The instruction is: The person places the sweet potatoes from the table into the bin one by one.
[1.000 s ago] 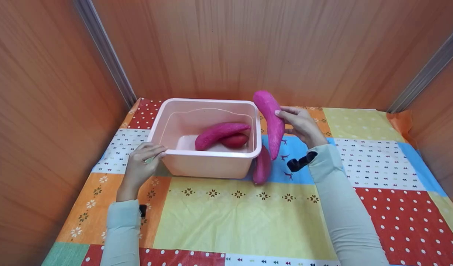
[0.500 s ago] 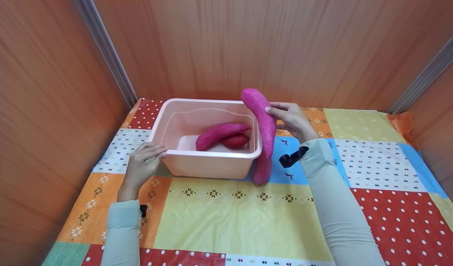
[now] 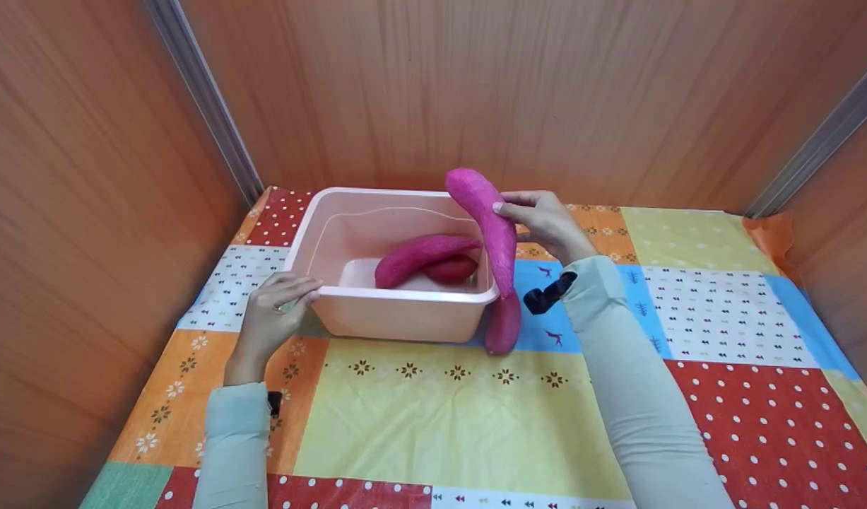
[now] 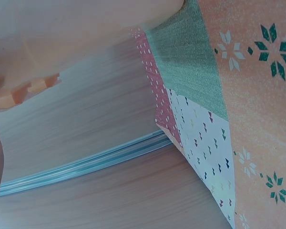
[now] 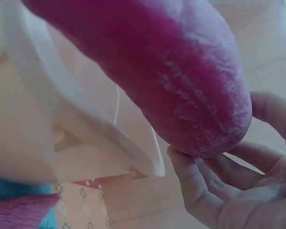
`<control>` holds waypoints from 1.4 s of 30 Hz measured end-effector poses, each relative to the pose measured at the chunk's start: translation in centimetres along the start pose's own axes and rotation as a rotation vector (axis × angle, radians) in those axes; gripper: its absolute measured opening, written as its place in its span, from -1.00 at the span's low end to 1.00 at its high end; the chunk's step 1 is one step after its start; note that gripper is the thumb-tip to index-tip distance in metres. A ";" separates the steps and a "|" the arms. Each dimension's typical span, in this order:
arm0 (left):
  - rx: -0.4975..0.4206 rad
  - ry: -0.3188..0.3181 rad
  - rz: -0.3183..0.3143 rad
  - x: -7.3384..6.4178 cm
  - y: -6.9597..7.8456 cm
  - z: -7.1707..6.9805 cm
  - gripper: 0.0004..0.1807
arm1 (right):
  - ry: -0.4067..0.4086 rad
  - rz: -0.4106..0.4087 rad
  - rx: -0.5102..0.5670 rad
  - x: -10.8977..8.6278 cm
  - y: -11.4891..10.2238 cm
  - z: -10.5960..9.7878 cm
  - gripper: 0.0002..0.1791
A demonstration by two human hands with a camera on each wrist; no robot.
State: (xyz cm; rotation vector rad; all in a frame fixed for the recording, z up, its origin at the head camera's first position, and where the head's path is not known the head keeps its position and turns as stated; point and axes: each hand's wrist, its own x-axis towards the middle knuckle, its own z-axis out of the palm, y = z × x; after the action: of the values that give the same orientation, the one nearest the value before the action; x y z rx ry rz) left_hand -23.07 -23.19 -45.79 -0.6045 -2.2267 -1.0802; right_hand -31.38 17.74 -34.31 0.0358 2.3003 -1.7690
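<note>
Head view: a patchwork tablecloth (image 3: 461,417) covers the surface, with orange wood-grain walls (image 3: 475,85) at nine, twelve and three o'clock. The right hand (image 3: 546,223) grips a long pink sweet potato (image 3: 486,219) at its upper part, fingers curled round it; the potato hangs tilted above the pink tub's (image 3: 398,314) three o'clock rim. The left hand (image 3: 274,311) curls its fingers on the tub's seven o'clock corner. Two sweet potatoes (image 3: 422,254) lie inside; another (image 3: 504,325) lies on the cloth touching the tub's four o'clock corner.

Left wrist view: tub underside (image 4: 62,43), cloth, wall; the fingers are hidden.

Right wrist view: the fingers (image 5: 195,186) cup the potato's blunt end (image 5: 181,81) beside the rim (image 5: 76,119)
</note>
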 end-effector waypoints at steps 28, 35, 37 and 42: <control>-0.013 -0.010 -0.005 -0.3 0.3 -0.2 -0.72 | -0.082 -0.073 -0.062 1.1 -2.7 2.6 -0.48; -0.016 -0.021 -0.015 -0.3 0.6 -0.3 -0.71 | -0.083 -0.099 -0.133 1.4 -2.7 3.3 -0.46; -0.015 -0.022 -0.018 -0.4 0.6 -0.3 -0.71 | -0.087 -0.095 -0.148 1.5 -2.7 3.6 -0.44; -0.025 -0.020 -0.027 -0.4 0.7 -0.3 -0.71 | -0.103 -0.094 -0.175 1.8 -3.0 4.2 -0.43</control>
State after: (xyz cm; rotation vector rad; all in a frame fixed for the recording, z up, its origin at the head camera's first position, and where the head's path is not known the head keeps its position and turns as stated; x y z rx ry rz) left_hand -22.28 -23.10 -45.54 -0.6003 -2.2475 -1.1217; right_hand -32.90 12.72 -32.85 -0.1929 2.4069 -1.5644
